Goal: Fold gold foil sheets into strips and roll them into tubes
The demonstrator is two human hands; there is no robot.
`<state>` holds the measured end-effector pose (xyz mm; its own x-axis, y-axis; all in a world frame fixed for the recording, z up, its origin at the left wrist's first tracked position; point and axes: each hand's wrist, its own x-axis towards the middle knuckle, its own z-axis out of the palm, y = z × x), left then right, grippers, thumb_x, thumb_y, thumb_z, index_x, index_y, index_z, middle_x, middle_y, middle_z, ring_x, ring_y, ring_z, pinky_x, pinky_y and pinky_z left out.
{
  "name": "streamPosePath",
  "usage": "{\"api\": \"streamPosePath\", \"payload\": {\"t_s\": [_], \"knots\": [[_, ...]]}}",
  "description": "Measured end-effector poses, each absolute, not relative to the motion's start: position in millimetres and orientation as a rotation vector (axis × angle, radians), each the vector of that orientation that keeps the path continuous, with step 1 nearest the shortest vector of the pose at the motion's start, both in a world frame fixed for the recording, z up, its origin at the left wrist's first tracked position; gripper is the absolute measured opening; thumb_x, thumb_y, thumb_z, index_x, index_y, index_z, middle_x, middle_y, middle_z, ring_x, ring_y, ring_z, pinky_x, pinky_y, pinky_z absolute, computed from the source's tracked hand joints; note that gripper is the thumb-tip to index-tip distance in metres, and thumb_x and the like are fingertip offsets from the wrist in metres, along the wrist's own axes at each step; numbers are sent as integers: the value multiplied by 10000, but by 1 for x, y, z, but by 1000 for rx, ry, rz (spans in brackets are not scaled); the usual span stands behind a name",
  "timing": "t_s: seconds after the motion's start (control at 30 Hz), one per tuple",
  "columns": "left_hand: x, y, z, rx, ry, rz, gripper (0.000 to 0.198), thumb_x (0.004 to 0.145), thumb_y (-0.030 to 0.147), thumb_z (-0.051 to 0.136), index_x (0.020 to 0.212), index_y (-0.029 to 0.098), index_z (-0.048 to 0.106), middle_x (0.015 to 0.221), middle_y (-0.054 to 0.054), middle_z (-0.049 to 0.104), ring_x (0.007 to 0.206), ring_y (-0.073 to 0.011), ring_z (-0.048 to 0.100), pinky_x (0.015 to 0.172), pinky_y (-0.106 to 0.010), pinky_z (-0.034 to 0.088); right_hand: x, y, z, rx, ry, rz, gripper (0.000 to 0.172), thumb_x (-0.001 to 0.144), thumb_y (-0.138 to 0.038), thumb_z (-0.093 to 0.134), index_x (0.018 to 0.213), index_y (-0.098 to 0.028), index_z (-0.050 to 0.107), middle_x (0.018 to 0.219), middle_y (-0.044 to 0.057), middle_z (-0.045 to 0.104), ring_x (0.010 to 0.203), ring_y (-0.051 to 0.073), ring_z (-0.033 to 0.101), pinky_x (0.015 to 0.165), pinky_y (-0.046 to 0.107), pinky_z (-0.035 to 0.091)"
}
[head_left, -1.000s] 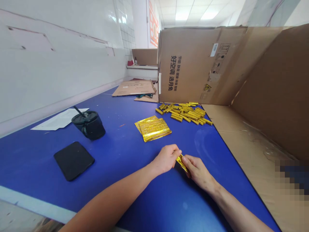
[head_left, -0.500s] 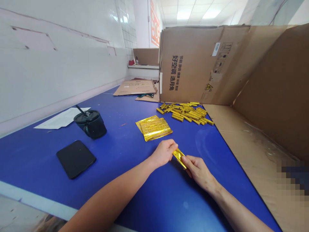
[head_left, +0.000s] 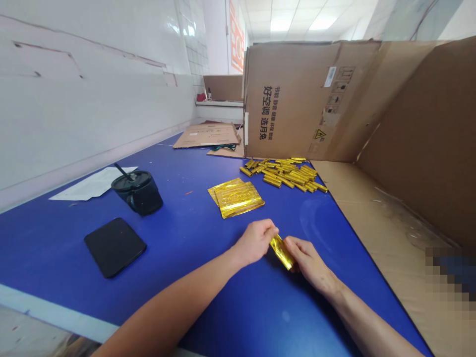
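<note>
A strip of shiny gold foil paper (head_left: 282, 254), folded or rolled narrow, is held between both hands above the blue table (head_left: 230, 307). My left hand (head_left: 256, 241) pinches its upper left end. Along its right edge, my right hand (head_left: 305, 257) grips it with thumb and fingers; some of these fingertips are hidden behind the foil. Just beyond the left hand lies a small stack of flat gold foil sheets (head_left: 240, 199) with embossed marks. Farther back is a heap of gold foil rolls (head_left: 290, 173).
A dark lidded mug with a straw (head_left: 137, 192) stands at left, near a black flat case (head_left: 116, 247) and white paper (head_left: 91, 183). A big cardboard box (head_left: 293, 99) rises behind the rolls, its cardboard flap (head_left: 357, 203) along the right edge. Flat cardboard (head_left: 206, 135) lies at the back.
The gold foil has turned so that more of its broad face shows. Both hands have shifted slightly right and down with it.
</note>
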<state>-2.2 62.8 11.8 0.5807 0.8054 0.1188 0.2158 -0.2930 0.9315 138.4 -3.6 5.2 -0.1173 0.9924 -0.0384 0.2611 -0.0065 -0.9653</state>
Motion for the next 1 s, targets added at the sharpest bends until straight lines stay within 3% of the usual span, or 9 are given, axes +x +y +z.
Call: {"api": "streamPosePath", "payload": {"t_s": [0.17, 0.37, 0.53, 0.8, 1.0], "knots": [[2, 52, 12, 1931, 838, 666, 263, 806, 308, 362, 588, 168, 409, 388, 75, 358, 390, -64, 347, 428, -185, 246, 134, -4, 4, -1323, -1491, 1251, 400, 766, -529, 418, 580, -177, 384, 473, -80, 273, 423, 56, 228, 388, 197, 207], [-3, 70, 9, 1816, 953, 849, 267, 790, 323, 390, 572, 168, 391, 395, 79, 332, 389, -65, 330, 430, -191, 236, 138, -3, 1, -1481, -1532, 1149, 421, 795, -516, 368, 553, -175, 414, 397, -61, 401, 362, 55, 294, 369, 195, 223], [-3, 75, 5, 1771, 975, 912, 270, 787, 345, 394, 586, 165, 403, 425, 75, 352, 379, -61, 343, 418, -188, 243, 137, -3, 4, -1491, -1488, 1032, 426, 779, -521, 390, 524, -179, 393, 392, -74, 351, 371, 50, 258, 371, 192, 208], [-3, 72, 6, 1673, 1019, 1043, 270, 808, 366, 367, 631, 170, 420, 373, 74, 367, 351, -71, 366, 404, -175, 284, 138, -1, 7, -1381, -1320, 1270, 375, 742, -518, 453, 661, -155, 506, 433, -46, 485, 339, 55, 358, 359, 187, 245], [-1, 68, 3, 1621, 1008, 1056, 227, 816, 349, 359, 760, 166, 482, 376, 81, 388, 332, -65, 369, 397, -166, 298, 135, -2, 4, -1361, -1245, 1276, 337, 726, -477, 503, 639, -152, 495, 402, -60, 464, 328, 42, 328, 355, 181, 228]]}}
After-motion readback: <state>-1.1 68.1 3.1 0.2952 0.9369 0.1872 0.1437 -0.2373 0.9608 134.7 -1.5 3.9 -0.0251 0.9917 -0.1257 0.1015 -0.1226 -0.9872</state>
